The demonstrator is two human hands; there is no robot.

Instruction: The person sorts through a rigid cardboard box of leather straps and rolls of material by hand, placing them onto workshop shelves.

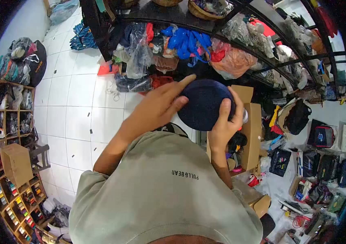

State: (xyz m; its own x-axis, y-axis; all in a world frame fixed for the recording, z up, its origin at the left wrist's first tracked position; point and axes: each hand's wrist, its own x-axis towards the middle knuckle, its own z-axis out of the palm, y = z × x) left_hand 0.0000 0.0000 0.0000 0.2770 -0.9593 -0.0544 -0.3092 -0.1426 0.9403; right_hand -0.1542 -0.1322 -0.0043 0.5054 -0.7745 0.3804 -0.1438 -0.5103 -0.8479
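A round dark blue item (203, 106), like the crown of a cap or a flat pouch, is held up in front of my chest. My right hand (226, 122) grips its right side, thumb on the near face and fingers behind the edge. On the left side, my left hand (163, 101) rests against it, the thumb on the face and the index finger stretched out along the upper edge. Part of a dark object (173, 128) shows below, at the shirt's collar edge.
An open cardboard box (254, 138) with mixed things stands close at the right. Dark shelves (161, 15) with bags and baskets run ahead. Wooden cubbies (16, 203) and another box (16, 164) are at the left. Bags lie at the far right.
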